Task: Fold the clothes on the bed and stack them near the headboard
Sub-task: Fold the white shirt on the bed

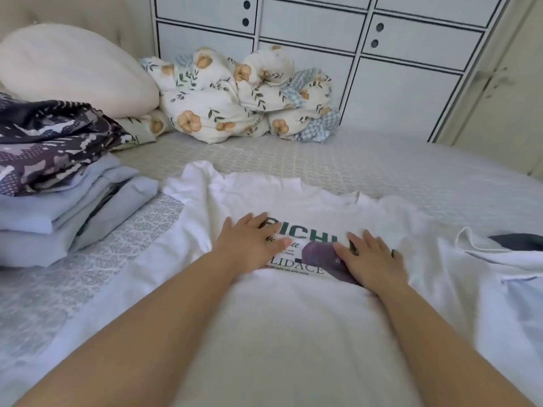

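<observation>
A white T-shirt (293,318) with green lettering and a purple print lies spread flat on the bed, front side up, its collar pointing away from me. My left hand (249,245) rests palm down on the left of the print, fingers apart. My right hand (370,259) lies flat on the right of the print, covering part of the purple picture. Neither hand grips the cloth. A stack of folded clothes (58,201), pale blue pieces under a dark patterned one, sits at the left.
A cream pillow (73,69) leans on the headboard at the far left. A bunched floral quilt (235,98) lies against the white cabinet wall (352,39). Another white garment with a dark part (505,251) lies at the right. The patterned bed sheet (352,160) stretches beyond the shirt.
</observation>
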